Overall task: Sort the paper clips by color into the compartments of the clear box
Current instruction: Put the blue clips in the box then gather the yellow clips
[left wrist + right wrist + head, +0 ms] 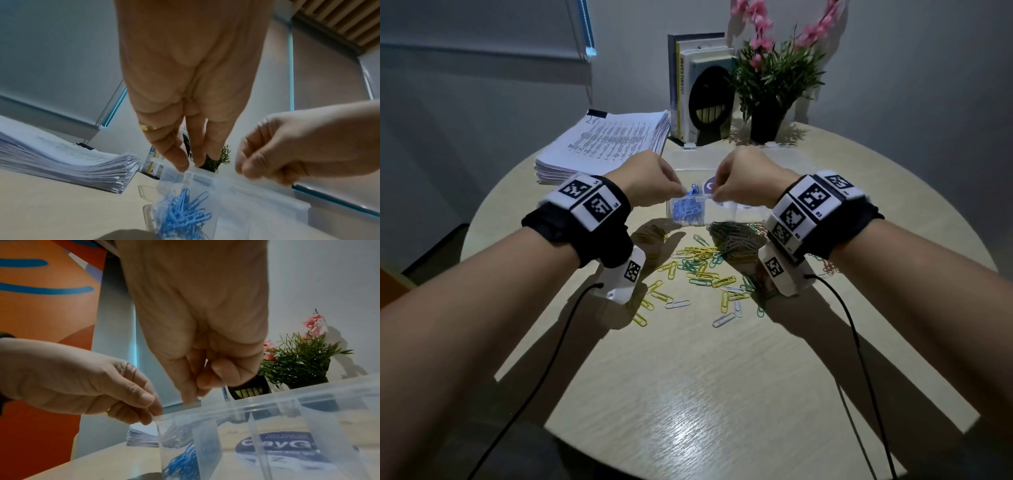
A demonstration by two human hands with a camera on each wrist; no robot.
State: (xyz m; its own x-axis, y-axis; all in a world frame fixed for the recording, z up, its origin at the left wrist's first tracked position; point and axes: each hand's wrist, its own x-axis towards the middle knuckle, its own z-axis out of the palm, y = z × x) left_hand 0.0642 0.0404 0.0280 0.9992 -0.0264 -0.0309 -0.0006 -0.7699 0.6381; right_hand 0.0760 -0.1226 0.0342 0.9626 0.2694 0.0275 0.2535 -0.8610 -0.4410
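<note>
The clear box (709, 212) stands open at mid table, its left compartment full of blue paper clips (686, 212). Above its front left part, my left hand (681, 190) pinches the box rim (308, 395) at the corner, thumb over fingers (154, 410). My right hand (717, 192) is curled just beside it. It pinches the top of a clear divider (192, 404) beside the blue clips (180, 464). Yellow, green and white loose clips (705, 270) lie in front of the box. A denser clip heap (736, 240) sits in my right wrist's shadow.
A thick paper stack (606, 144) lies at the back left. Books with a bookend (698, 85) and a potted plant (770, 82) stand behind the box. The box's lid (722, 157) lies open toward them. Wrist-camera cables trail over the round table (688, 394).
</note>
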